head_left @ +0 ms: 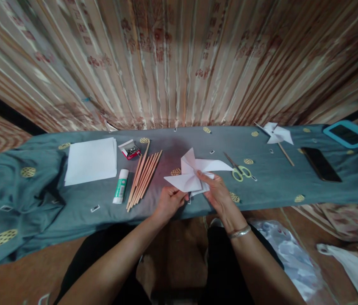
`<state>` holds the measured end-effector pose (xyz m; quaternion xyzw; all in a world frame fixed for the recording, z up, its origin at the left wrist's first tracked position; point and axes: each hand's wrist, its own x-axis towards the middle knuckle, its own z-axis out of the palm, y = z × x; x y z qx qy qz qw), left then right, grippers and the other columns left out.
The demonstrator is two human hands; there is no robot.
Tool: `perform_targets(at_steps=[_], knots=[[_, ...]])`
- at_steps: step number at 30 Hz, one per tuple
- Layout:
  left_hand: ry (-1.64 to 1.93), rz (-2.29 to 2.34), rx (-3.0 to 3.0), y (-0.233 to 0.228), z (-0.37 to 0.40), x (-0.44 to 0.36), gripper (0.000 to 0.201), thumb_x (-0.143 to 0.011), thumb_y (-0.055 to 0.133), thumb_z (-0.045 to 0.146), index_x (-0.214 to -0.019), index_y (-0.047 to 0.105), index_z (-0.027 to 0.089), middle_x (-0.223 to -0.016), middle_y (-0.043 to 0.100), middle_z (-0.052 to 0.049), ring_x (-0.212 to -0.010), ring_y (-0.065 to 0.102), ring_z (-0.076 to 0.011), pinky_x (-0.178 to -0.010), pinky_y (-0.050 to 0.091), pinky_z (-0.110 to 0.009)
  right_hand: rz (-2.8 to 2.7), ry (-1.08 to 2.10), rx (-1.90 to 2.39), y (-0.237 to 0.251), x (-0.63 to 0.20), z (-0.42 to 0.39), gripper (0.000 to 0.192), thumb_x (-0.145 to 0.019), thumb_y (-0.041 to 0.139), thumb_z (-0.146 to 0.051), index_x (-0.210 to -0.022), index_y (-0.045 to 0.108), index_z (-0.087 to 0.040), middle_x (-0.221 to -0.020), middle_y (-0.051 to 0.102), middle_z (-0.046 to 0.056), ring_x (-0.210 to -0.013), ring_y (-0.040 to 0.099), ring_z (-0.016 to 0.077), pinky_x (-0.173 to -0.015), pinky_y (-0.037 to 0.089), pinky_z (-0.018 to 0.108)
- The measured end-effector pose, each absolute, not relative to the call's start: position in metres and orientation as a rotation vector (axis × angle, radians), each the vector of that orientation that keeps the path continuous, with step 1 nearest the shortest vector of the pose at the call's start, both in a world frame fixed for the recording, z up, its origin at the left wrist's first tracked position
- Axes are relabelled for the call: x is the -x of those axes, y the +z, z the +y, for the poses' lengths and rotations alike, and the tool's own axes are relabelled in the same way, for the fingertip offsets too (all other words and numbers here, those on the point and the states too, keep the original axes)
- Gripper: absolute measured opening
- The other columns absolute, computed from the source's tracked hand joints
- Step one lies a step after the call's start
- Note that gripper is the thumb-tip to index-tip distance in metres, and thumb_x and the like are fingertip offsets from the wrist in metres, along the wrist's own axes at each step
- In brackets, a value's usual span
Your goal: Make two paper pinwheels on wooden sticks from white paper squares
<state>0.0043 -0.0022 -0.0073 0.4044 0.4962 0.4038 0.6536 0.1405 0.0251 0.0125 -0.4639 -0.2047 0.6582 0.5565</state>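
Note:
A white paper pinwheel [193, 171], partly folded, lies on the grey-green cloth [270, 182] at the near edge. My left hand [170, 202] grips its lower left flap from below. My right hand [217, 191] pinches the folded flaps near the centre, with a finger stretched onto the paper. A bundle of wooden sticks [144, 174] lies just left of the paper. Green-handled scissors [239, 168] lie just to the right.
A stack of white paper [91, 160], a glue stick [120, 186] and a small red box of pins [129, 149] sit at the left. A finished pinwheel on a stick [277, 134], a dark phone [321, 164] and a blue-framed tablet [348, 134] are at the right. Curtains hang behind.

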Motion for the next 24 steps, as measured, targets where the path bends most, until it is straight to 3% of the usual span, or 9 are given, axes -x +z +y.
perform_targets(at_steps=[5,15,24], knots=[[0.941,1.114,-0.902,-0.008,-0.002,-0.011,0.038,-0.061,0.064,0.051,-0.047,0.051,0.018,-0.036,0.031,0.007,-0.037,0.024,-0.0049,-0.042,0.012,-0.022,-0.492,1.542,1.083,0.012,-0.140,0.027,0.033,-0.046,0.091,-0.031,-0.071,0.074,-0.016,-0.066,0.074,0.002,-0.056,0.065,0.0150,-0.059,0.053,0.027],[0.901,1.126,-0.984,-0.001,0.004,0.008,0.032,-0.059,0.064,0.042,-0.043,0.054,0.016,-0.039,0.040,0.004,-0.039,0.027,-0.0048,-0.042,0.014,-0.022,-0.530,1.569,1.085,0.013,-0.141,0.024,0.032,-0.048,0.090,-0.032,-0.071,0.074,-0.016,-0.067,0.074,0.002,-0.058,0.065,0.0145,-0.060,0.052,0.026],[0.929,1.156,-0.941,-0.009,-0.002,0.000,0.034,-0.064,0.063,0.044,-0.048,0.054,0.016,-0.039,0.035,0.006,-0.040,0.026,-0.0053,-0.043,0.013,-0.022,-0.494,1.543,1.098,0.014,-0.137,0.026,0.033,-0.045,0.091,-0.032,-0.068,0.073,-0.017,-0.064,0.073,0.001,-0.057,0.064,0.0144,-0.059,0.050,0.027]])
